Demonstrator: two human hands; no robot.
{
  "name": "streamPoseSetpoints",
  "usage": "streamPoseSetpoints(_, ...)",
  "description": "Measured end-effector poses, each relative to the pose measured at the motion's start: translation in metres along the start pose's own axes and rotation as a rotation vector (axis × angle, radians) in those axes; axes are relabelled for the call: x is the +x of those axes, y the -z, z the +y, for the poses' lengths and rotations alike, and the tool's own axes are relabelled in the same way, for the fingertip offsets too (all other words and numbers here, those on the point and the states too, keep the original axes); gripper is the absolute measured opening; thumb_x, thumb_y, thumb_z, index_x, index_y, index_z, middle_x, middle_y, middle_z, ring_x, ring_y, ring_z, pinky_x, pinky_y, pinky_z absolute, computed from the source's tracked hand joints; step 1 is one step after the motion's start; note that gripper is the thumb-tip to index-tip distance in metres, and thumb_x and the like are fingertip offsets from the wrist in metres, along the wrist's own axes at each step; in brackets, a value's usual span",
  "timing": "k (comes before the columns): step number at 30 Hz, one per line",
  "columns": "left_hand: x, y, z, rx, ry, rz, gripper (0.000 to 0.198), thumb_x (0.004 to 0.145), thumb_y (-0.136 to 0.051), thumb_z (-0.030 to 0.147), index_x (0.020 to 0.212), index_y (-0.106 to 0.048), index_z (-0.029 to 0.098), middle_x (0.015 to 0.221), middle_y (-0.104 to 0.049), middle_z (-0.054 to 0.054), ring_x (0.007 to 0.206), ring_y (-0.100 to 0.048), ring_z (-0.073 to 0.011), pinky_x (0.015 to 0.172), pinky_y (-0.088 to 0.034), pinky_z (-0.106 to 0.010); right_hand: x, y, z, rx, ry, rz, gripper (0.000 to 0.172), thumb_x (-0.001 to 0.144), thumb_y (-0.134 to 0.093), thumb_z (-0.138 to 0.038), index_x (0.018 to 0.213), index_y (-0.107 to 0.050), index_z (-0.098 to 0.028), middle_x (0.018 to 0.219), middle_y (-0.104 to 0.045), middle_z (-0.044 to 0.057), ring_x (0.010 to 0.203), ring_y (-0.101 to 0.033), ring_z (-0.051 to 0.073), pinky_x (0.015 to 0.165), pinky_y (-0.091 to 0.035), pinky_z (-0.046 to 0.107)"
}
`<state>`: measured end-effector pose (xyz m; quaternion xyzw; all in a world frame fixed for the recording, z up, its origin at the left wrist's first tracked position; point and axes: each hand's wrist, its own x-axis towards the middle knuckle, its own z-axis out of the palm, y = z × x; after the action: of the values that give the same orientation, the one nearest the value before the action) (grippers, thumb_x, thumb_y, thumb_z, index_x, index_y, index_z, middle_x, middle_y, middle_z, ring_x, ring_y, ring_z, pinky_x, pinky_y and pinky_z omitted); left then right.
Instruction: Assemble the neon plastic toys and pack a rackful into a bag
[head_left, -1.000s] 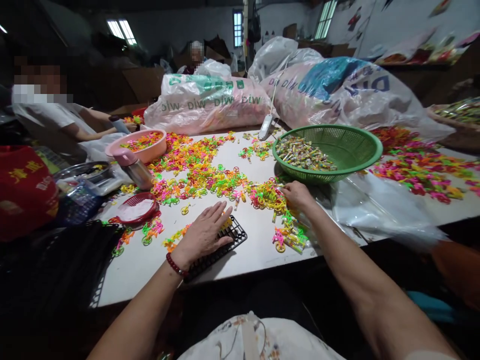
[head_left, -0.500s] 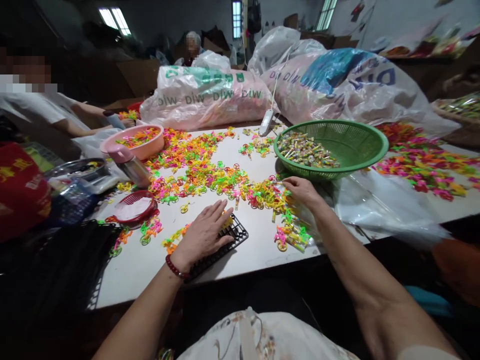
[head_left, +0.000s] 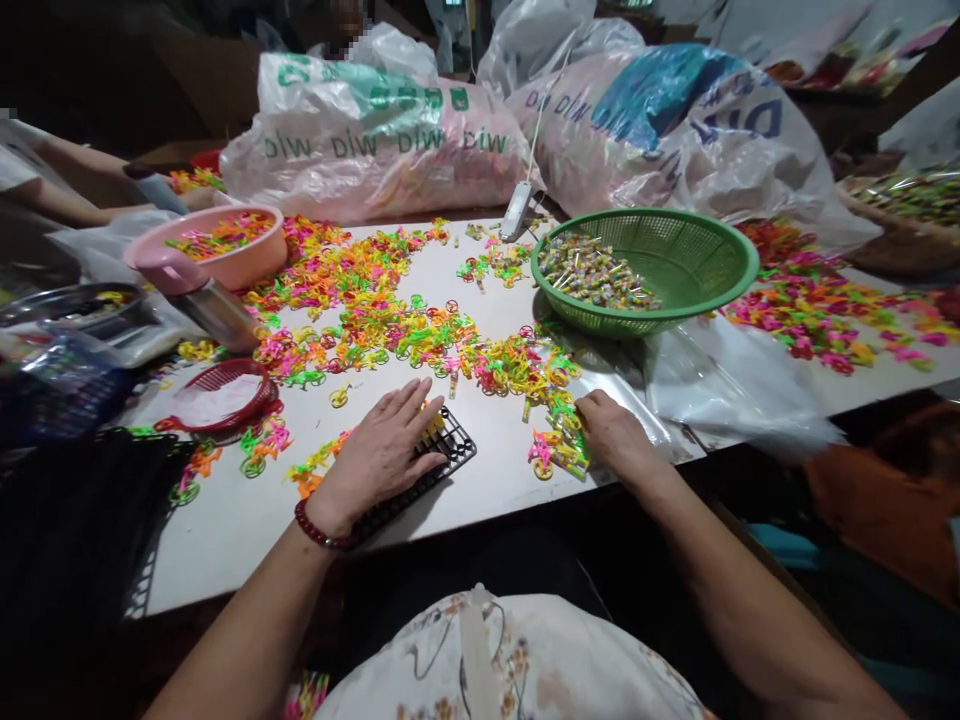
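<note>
My left hand (head_left: 377, 452) lies flat, fingers stretched out, on a small black plastic grid tray (head_left: 442, 462) near the table's front edge. My right hand (head_left: 613, 432) rests on the table with its fingers curled at a small heap of neon plastic toy pieces (head_left: 559, 452); what it grips, if anything, is hidden. A broad spread of the same pink, yellow, green and orange pieces (head_left: 390, 330) covers the middle of the white table (head_left: 495, 470). A green mesh basket (head_left: 675, 255) holding small wrapped sticks stands behind my right hand.
A pink bowl (head_left: 232, 265) of pieces, a pink-capped bottle (head_left: 202, 300) and a red mesh dish (head_left: 221, 395) stand at the left. Big plastic sacks (head_left: 390, 150) line the back. Clear plastic sheet (head_left: 720, 385) lies at the right. Another person's arm (head_left: 60, 195) shows far left.
My right hand has drawn back from the pile near the basket toward the front edge, onto the small heap of pieces. The left hand stays on the black tray. The view tilted down.
</note>
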<state>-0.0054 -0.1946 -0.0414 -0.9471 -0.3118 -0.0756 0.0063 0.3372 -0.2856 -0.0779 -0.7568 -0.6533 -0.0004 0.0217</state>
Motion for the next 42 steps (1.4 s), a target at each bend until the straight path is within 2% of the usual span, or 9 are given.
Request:
streamPoseSetpoints(3,0.000,0.003,0.001,0.004,0.007,-0.020,0.063,0.091,-0.049,0.052,0.145,-0.037,0.020,0.160,-0.021,-0.011,0.147,-0.021,-0.0270,0.119,-0.025,-0.044,0.002,0.006,-0.010,0.084,0.020,0.053,0.019,0.088,-0.046,-0.013,0.096,-0.063,-0.018,0.093,-0.062,0.011,0.081,-0.059,0.021,0.069,-0.040,0.029)
streamPoseSetpoints(6,0.000,0.006,0.002,0.000,0.017,-0.036,0.061,0.092,-0.049,0.050,0.144,-0.039,0.020,0.160,-0.021,-0.011,0.147,-0.021,-0.0264,0.119,-0.024,-0.043,0.004,0.013,-0.032,0.351,0.068,0.085,0.019,0.085,-0.047,-0.012,0.095,-0.061,-0.020,0.087,-0.064,0.007,0.081,-0.060,0.020,0.071,-0.043,0.029)
streamPoseSetpoints(9,0.000,0.008,0.002,-0.019,0.019,-0.035,0.063,0.091,-0.050,0.051,0.144,-0.037,0.021,0.160,-0.022,-0.011,0.148,-0.021,-0.0256,0.119,-0.024,-0.043,0.011,0.011,-0.070,0.781,0.005,0.034,0.011,0.089,-0.051,-0.029,0.088,-0.059,-0.021,0.075,-0.064,0.002,0.068,-0.061,0.017,0.061,-0.045,0.026)
streamPoseSetpoints(13,0.000,0.010,0.001,-0.044,0.027,-0.056,0.067,0.091,-0.050,0.052,0.147,-0.033,0.020,0.160,-0.020,-0.011,0.148,-0.019,-0.0252,0.120,-0.023,-0.044,0.035,-0.009,-0.129,1.192,0.019,-0.052,0.025,0.082,-0.062,-0.043,0.086,-0.060,-0.019,0.075,-0.066,0.001,0.064,-0.061,0.015,0.058,-0.047,0.025)
streamPoseSetpoints(19,0.000,0.011,0.000,-0.075,0.033,-0.063,0.073,0.090,-0.051,0.051,0.151,-0.025,0.019,0.161,-0.019,-0.011,0.149,-0.016,-0.0237,0.121,-0.020,-0.043,0.073,-0.038,-0.165,1.083,0.124,-0.001,0.014,0.081,-0.060,-0.026,0.090,-0.066,-0.017,0.084,-0.070,0.003,0.075,-0.060,0.016,0.070,-0.047,0.027)
streamPoseSetpoints(27,-0.001,0.012,0.001,-0.113,0.036,-0.050,0.073,0.089,-0.053,0.050,0.149,-0.027,0.018,0.161,-0.016,-0.012,0.149,-0.018,-0.0246,0.121,-0.021,-0.043,0.080,-0.036,-0.160,0.958,0.300,-0.063,0.013,0.082,-0.057,-0.021,0.089,-0.067,-0.017,0.086,-0.070,0.004,0.079,-0.060,0.018,0.075,-0.045,0.029)
streamPoseSetpoints(33,0.003,0.010,0.001,-0.075,0.029,-0.009,0.079,0.091,-0.049,0.054,0.153,-0.017,0.017,0.161,-0.014,-0.014,0.148,-0.019,-0.0255,0.118,-0.026,-0.043,0.084,-0.035,-0.158,0.878,0.443,-0.114,0.029,0.067,-0.054,-0.003,0.090,-0.068,-0.015,0.084,-0.070,0.004,0.076,-0.059,0.018,0.072,-0.044,0.027)
streamPoseSetpoints(39,0.013,0.003,0.005,0.107,0.004,-0.048,0.070,0.092,-0.042,0.060,0.151,-0.027,0.024,0.161,-0.021,-0.006,0.148,-0.018,-0.0274,0.117,-0.024,-0.048,0.077,-0.037,-0.165,0.816,0.423,-0.100,0.031,0.073,-0.056,-0.005,0.102,-0.067,-0.010,0.093,-0.069,0.009,0.082,-0.060,0.020,0.075,-0.046,0.030)
streamPoseSetpoints(42,0.013,0.002,0.006,0.145,-0.004,-0.037,0.069,0.092,-0.044,0.057,0.150,-0.031,0.022,0.161,-0.021,-0.006,0.148,-0.020,-0.0268,0.117,-0.025,-0.047,0.060,-0.029,-0.147,0.820,0.406,-0.013,0.032,0.080,-0.055,-0.008,0.110,-0.065,-0.012,0.101,-0.067,0.010,0.089,-0.060,0.020,0.082,-0.047,0.032)
